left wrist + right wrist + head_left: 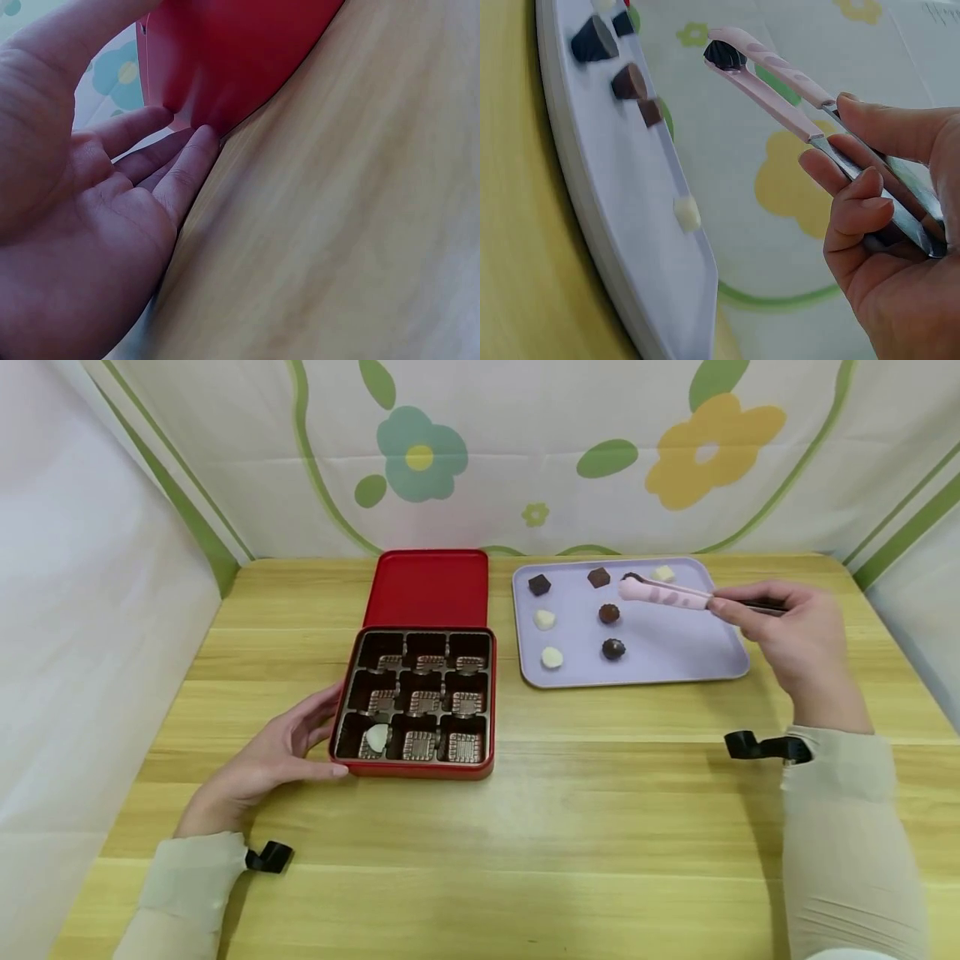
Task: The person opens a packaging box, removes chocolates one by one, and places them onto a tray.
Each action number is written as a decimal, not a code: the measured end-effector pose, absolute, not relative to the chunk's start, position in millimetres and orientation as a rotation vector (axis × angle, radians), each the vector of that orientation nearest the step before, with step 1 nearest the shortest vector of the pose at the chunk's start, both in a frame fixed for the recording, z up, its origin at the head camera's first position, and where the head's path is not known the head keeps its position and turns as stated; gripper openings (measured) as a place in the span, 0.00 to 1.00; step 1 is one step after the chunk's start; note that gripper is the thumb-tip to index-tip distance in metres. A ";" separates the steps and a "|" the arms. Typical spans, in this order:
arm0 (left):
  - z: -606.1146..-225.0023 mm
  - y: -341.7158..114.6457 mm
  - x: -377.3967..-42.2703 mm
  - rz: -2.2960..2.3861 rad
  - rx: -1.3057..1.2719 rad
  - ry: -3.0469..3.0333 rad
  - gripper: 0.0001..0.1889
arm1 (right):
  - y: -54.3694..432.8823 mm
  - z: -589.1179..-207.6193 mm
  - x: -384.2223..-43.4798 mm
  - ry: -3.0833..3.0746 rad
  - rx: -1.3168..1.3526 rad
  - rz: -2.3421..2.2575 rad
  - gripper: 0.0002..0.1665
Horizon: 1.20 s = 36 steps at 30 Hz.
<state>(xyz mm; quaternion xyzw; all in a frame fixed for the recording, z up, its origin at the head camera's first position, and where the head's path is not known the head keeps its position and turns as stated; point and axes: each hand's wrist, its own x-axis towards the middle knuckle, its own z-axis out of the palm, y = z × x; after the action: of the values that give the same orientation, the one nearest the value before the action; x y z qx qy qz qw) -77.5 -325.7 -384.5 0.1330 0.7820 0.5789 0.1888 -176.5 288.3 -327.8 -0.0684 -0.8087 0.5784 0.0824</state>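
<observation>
My right hand (787, 631) grips a pair of tongs (784, 86) with pink tips and metal arms. Pinched between the tips is a dark ridged chocolate (725, 55), held above the lilac tray (675, 652). The fingers of my left hand (277, 752) reach to the left side of a red tin (420, 770), its thumb by the front left corner. In the left wrist view, nearly straight fingertips (201, 139) touch the tin's red wall. A dark brown insert with square compartments fills the tin. One white chocolate (377, 737) lies in its front left compartment.
White chocolates, such as one near the tray's front left (552, 657), and several brown ones, such as a round one (613, 649), sit on the tray. The tin's red lid (431, 585) lies behind its base. A patterned white cloth (495, 460) rises behind the wooden table (562, 843).
</observation>
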 end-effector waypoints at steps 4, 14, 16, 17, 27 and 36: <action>-384.9 -326.1 -77.4 1.631 0.375 2.193 0.58 | 307.1 -330.6 -172.4 -2.447 -0.305 1.687 0.10; -386.0 -326.4 -76.6 1.639 0.386 2.182 0.57 | 324.5 -356.8 -178.2 -2.530 -0.469 1.610 0.12; -385.9 -326.3 -76.8 1.639 0.385 2.184 0.57 | 326.7 -360.9 -178.5 -2.515 -0.484 1.628 0.13; -385.8 -326.2 -77.0 1.637 0.385 2.186 0.57 | 327.6 -362.1 -178.6 -2.514 -0.492 1.628 0.12; -383.8 -327.0 -78.5 1.634 0.404 2.191 0.58 | 332.3 -361.0 -179.3 -2.387 -0.528 1.782 0.09; -383.6 -327.9 -78.2 1.628 0.386 2.180 0.58 | 333.0 -357.2 -177.3 -2.180 -0.572 1.961 0.10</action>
<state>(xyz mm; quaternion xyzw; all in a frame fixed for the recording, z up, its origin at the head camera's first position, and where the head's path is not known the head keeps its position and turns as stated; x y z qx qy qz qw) -78.2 -327.9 -383.6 0.1379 0.7779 0.5811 0.1954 -177.3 333.0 -357.2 -0.1907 -0.7276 0.6545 0.0768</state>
